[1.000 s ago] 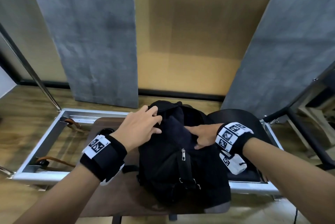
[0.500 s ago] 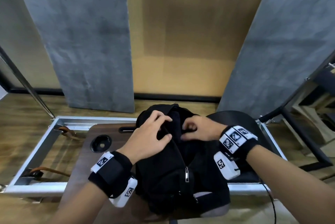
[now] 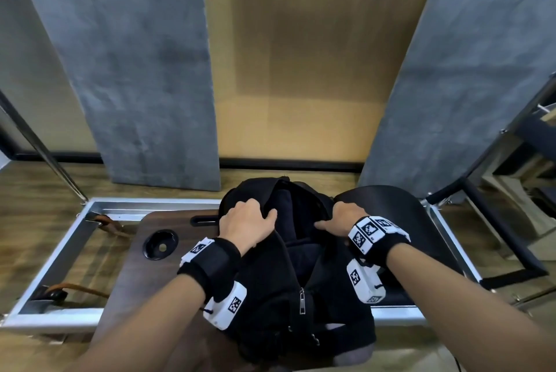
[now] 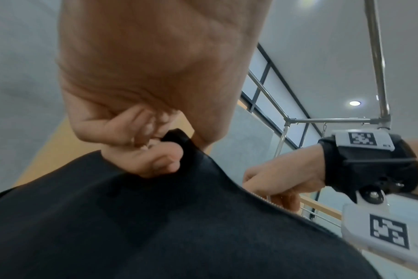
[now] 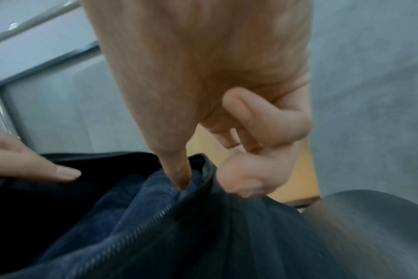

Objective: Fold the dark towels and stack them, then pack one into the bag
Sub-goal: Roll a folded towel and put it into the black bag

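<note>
Grey panels and a tan wall fill the upper frame; below them a dark wood counter [image 3: 126,275] sits inside a metal frame [image 3: 60,254]. The black bag [image 3: 270,290] stands at lower centre of the head view, mouth open. The left hand [image 3: 245,225] has its fingers [image 4: 153,160] curled over the left rim; the right hand [image 3: 343,219] grips the right rim, thumb tucked inside against the navy towel [image 5: 131,203], which is already in the bag.

Looks like the tail end of packing. To do it well: hold both rims apart, push the towel down flat below the zipper line so no fabric catches the zipper teeth [image 5: 136,230].

Hard to tell: how deep the towel sits, whether it kept its fold. The stack of the other towels is out of view. The right wrist view is blurred.
</note>
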